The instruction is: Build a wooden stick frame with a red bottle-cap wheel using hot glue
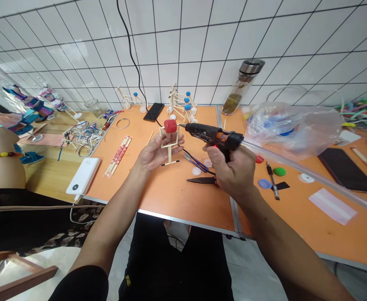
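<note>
Hovering above the orange table [183,200], the right hand [233,171] wraps its fingers fully around a black hot glue gun [213,136] — its nozzle just beside a red cap [170,126] on a wooden stick frame [170,144], which the left hand [153,156] holds with fingers half open.

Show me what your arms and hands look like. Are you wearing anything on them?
Both are bare, with no gloves. The left hand and right hand have no watch or bracelet showing at the wrists. A black sleeve covers the top of the left arm; no sleeve shows on the right. Black trousers show below.
</note>
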Demonstrator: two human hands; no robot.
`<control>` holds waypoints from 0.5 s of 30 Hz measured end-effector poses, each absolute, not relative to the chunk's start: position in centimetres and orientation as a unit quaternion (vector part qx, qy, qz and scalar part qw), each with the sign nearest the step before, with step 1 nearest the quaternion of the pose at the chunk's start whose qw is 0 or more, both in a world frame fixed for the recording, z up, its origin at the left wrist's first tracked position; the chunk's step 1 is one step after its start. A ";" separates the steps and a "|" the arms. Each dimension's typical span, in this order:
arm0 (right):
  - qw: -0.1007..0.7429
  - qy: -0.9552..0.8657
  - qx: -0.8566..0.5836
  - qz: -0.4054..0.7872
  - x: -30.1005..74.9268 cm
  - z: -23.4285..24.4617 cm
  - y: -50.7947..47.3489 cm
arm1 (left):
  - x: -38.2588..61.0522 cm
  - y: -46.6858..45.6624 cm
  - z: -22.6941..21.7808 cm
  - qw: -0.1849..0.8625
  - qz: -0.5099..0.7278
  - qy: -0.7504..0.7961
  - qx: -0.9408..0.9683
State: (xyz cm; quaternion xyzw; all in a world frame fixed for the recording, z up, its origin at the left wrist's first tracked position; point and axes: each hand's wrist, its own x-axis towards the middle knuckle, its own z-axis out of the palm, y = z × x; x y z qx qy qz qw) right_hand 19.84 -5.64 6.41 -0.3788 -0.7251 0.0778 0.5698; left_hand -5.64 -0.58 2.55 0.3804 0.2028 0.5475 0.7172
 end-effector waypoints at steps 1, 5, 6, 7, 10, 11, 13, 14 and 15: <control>0.571 -0.725 -0.379 0.075 19.8 6.4 -5.7 | -5.6 -0.6 2.5 0.718 0.548 0.205 0.377; 0.570 -0.727 -0.376 0.072 19.9 6.4 -5.7 | -5.6 -0.6 2.6 0.727 0.549 0.216 0.351; 0.569 -0.727 -0.377 0.071 19.9 6.4 -5.7 | -5.6 -0.6 2.6 0.727 0.549 0.216 0.350; 0.569 -0.727 -0.377 0.070 19.9 6.4 -5.7 | -5.6 -0.6 2.7 0.726 0.550 0.216 0.351; 0.567 -0.728 -0.381 0.068 19.9 6.4 -5.7 | -5.5 -0.7 2.9 0.719 0.551 0.210 0.368; 0.565 -0.727 -0.384 0.068 19.9 6.4 -5.7 | -5.4 -0.7 2.9 0.717 0.549 0.207 0.376; 0.562 -0.726 -0.391 0.070 19.9 6.4 -5.7 | -5.4 -0.7 3.0 0.714 0.547 0.205 0.387; 0.561 -0.726 -0.393 0.069 19.9 6.4 -5.7 | -5.4 -0.8 3.0 0.713 0.546 0.205 0.390; 0.562 -0.726 -0.392 0.067 19.8 6.4 -5.7 | -5.5 -0.8 3.0 0.713 0.545 0.204 0.392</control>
